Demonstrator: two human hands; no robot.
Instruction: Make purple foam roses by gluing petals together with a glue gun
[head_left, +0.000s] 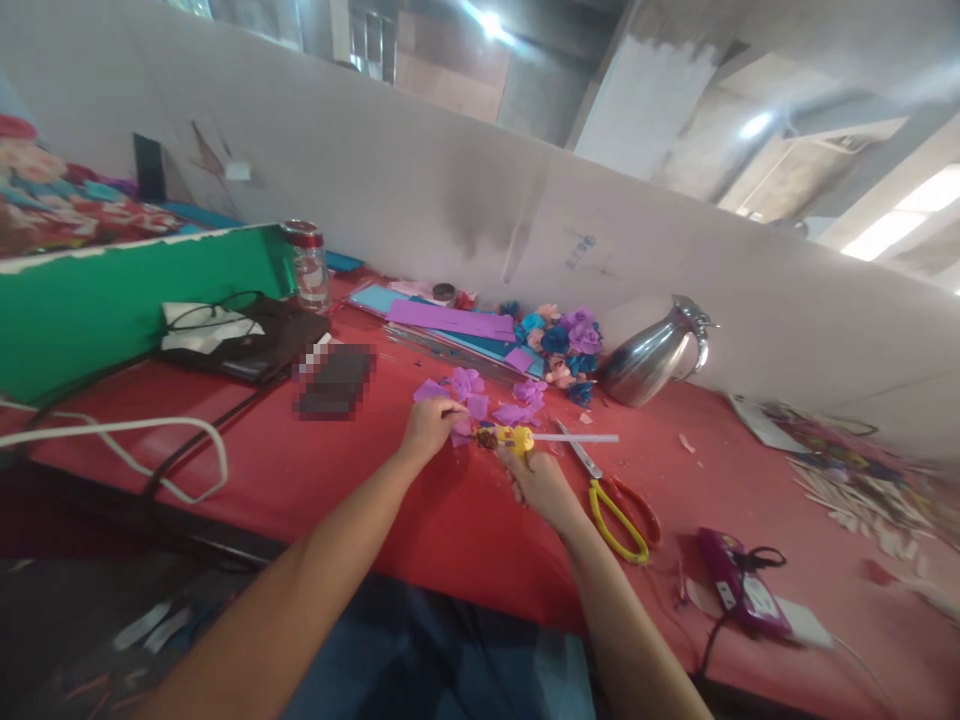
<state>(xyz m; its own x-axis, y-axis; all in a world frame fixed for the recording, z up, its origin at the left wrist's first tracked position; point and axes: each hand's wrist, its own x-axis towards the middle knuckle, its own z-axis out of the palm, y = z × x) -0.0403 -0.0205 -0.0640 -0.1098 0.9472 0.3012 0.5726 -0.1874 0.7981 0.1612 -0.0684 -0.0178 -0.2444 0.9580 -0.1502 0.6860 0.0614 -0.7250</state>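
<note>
My right hand point(541, 484) is closed round a small yellow glue gun point(517, 437) with a white glue stick point(585, 438) jutting out to the right. Its nozzle points left at a purple paper piece point(460, 432) that my left hand point(430, 424) pinches against the red table point(315, 470). More loose purple petals point(466, 383) lie just beyond both hands.
Yellow-and-red scissors point(621, 505) lie right of my right hand. A steel jug point(651, 357), finished paper flowers point(562, 340), purple and blue foam sheets point(450, 320), a glass jar point(309, 264), glasses on a dark case point(240, 335), cables point(150, 440) and a purple device point(739, 582) surround them.
</note>
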